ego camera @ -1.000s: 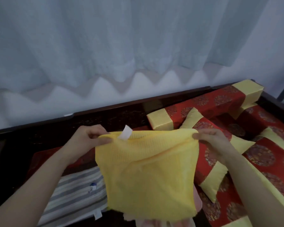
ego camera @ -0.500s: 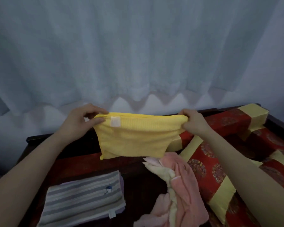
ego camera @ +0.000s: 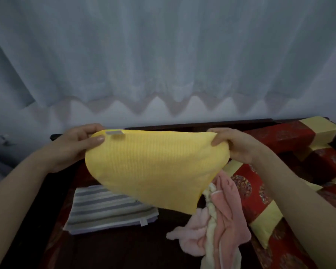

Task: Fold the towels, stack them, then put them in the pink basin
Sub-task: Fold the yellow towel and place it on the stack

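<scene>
1. At the near edge, on the dark seat: a crumpled heap of pink towel and cream towel, both unfolded.
2. Left of the heap and apart from it: striped towel, folded flat.
3. Above both, in the air: yellow towel, held by its top edge and sagging to a point at lower right. A label sits at its top left corner.
4. Left hand: thumb and curled fingers pinch the yellow towel's left corner.
5. Right hand: thumb and fingers clamp the right corner.
6. At right: red and yellow cushions.
7. Behind: dark wooden rail, then pale curtain.
</scene>
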The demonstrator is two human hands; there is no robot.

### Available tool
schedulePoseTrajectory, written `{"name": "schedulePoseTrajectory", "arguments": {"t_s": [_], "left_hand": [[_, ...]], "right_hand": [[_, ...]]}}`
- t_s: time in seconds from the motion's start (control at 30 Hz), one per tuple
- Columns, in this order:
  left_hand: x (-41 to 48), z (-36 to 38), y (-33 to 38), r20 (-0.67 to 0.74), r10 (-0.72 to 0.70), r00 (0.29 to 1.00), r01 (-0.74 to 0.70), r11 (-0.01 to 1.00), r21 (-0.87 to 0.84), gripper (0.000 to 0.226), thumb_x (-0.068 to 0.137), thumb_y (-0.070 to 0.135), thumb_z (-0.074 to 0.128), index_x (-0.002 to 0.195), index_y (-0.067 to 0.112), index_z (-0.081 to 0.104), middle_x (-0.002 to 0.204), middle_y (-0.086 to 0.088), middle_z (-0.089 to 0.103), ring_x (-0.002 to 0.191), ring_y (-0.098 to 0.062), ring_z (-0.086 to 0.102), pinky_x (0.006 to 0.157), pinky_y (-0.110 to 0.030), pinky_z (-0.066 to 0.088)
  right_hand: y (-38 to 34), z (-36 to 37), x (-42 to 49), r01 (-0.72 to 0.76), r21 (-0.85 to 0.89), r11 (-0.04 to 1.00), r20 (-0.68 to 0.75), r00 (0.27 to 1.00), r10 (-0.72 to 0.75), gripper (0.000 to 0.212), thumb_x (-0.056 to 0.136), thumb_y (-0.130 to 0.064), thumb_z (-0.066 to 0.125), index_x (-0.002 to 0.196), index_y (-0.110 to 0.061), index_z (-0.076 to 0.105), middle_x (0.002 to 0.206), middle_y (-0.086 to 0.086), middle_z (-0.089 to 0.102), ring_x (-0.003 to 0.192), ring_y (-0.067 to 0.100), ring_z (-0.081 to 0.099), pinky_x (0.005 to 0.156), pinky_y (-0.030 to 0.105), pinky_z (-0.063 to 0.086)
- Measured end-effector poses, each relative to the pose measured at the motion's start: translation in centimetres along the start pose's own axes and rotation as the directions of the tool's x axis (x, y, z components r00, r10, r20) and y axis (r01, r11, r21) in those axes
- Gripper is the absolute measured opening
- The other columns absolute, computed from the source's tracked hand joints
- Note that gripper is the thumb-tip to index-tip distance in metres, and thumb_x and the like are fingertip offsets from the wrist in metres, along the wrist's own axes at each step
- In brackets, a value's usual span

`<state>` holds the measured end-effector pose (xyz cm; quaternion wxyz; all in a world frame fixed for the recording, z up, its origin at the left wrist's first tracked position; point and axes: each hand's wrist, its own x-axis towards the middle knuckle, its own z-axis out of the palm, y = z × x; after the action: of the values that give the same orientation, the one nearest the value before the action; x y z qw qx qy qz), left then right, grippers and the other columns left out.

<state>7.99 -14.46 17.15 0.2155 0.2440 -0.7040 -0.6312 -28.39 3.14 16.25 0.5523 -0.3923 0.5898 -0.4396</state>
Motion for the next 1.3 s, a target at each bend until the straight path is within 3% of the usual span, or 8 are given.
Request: {"name": "schedulePoseTrajectory", "arguments": {"t_s": [0.13, 0.23, 0.33, 0.43, 0.6, 0.83, 1.03, 1.3], "left_hand": [[-2.4, -1.1, -2.5, 0.036, -0.143, 0.989, 0.144, 0.989, -0.023, 0.029, 0.058, 0.033, 0.088, 0.074, 0.014, 0.072, 0.065, -0.005, 0.065, 0.056, -0.011, 0.062, 0.051, -0.018, 0.051], [-2.5, -1.4, -6.3, -0.080, -0.266, 0.961, 0.274, 0.957, 0.100, 0.002, 0.078, 0.018, 0.071, 0.079, 0.016, 0.071, 0.070, -0.005, 0.069, 0.064, -0.015, 0.065, 0.059, -0.023, 0.053], [-2.3, -1.5, -11.2, -0.230, -0.251, 0.940, 0.312, 0.906, 0.287, 0.009, 0.078, 0.016, 0.074, 0.085, 0.011, 0.070, 0.075, -0.002, 0.072, 0.071, -0.014, 0.068, 0.065, -0.022, 0.055], [-3.0, -1.5, -15.9, -0.265, -0.172, 0.949, 0.276, 0.859, 0.431, 0.012, 0.075, 0.011, 0.078, 0.075, 0.018, 0.067, 0.070, 0.008, 0.070, 0.068, -0.009, 0.064, 0.062, -0.016, 0.052], [-7.2, 0.2, -22.9, -0.158, -0.061, 0.986, 0.148, 0.766, 0.626, 0.028, 0.076, 0.002, 0.069, 0.073, 0.027, 0.056, 0.083, 0.006, 0.061, 0.078, -0.009, 0.056, 0.066, -0.021, 0.048], [-14.2, 4.0, -29.9, 0.122, 0.086, 0.989, -0.147, 0.415, 0.898, 0.011, 0.080, 0.018, 0.047, 0.084, 0.020, 0.058, 0.090, 0.007, 0.056, 0.082, -0.009, 0.050, 0.069, -0.016, 0.038], [-15.8, 5.4, -32.6, 0.129, 0.048, 0.991, -0.137, 0.421, 0.897, 0.009, 0.078, 0.018, 0.047, 0.080, 0.024, 0.054, 0.086, 0.009, 0.055, 0.077, -0.007, 0.044, 0.059, -0.018, 0.041], [-17.6, 5.4, -33.8, 0.161, 0.001, 0.987, -0.143, 0.469, 0.871, 0.009, 0.078, 0.014, 0.050, 0.079, 0.022, 0.054, 0.091, 0.010, 0.055, 0.079, -0.007, 0.048, 0.073, -0.012, 0.035]], "right_hand": [[2.8, 0.5, 1.3, -0.098, -0.065, 0.993, 0.118, 0.987, 0.105, 0.042, 0.075, -0.001, 0.070, 0.113, 0.010, 0.060, 0.110, 0.026, 0.063, 0.098, 0.032, 0.060, 0.079, 0.033, 0.054], [6.4, 1.8, 3.7, -0.126, -0.249, 0.960, -0.106, 0.989, 0.102, 0.021, 0.077, 0.002, 0.070, 0.098, 0.002, 0.072, 0.099, 0.019, 0.071, 0.090, 0.025, 0.066, 0.083, 0.034, 0.056], [10.6, 3.7, 5.9, -0.134, -0.420, 0.898, -0.357, 0.934, -0.028, 0.014, 0.076, -0.001, 0.072, 0.086, -0.011, 0.074, 0.082, 0.003, 0.069, 0.080, 0.016, 0.062, 0.073, 0.030, 0.051], [14.9, 5.4, 6.7, -0.081, -0.572, 0.816, -0.409, 0.891, -0.198, 0.017, 0.074, -0.001, 0.070, 0.087, -0.009, 0.075, 0.078, -0.002, 0.066, 0.074, 0.013, 0.057, 0.063, 0.020, 0.042], [21.7, 7.5, 3.9, 0.017, -0.730, 0.683, -0.307, 0.885, -0.350, 0.023, 0.068, 0.002, 0.068, 0.081, -0.017, 0.075, 0.081, -0.006, 0.067, 0.080, 0.013, 0.058, 0.073, 0.022, 0.043], [30.6, 10.6, -2.8, 0.124, -0.912, 0.391, -0.036, 0.925, -0.379, 0.020, 0.061, -0.020, 0.056, 0.078, -0.027, 0.064, 0.086, -0.014, 0.057, 0.086, 0.009, 0.049, 0.070, 0.015, 0.027], [34.1, 11.6, -3.9, 0.076, -0.937, 0.340, -0.020, 0.963, -0.268, 0.024, 0.058, -0.021, 0.069, 0.076, -0.035, 0.060, 0.088, -0.021, 0.061, 0.091, 0.003, 0.046, 0.075, 0.017, 0.022], [33.6, 12.9, -5.0, 0.216, -0.911, 0.353, 0.048, 0.902, -0.428, 0.016, 0.059, -0.022, 0.067, 0.072, -0.028, 0.062, 0.077, -0.014, 0.058, 0.079, 0.009, 0.048, 0.070, 0.027, 0.033]]}}
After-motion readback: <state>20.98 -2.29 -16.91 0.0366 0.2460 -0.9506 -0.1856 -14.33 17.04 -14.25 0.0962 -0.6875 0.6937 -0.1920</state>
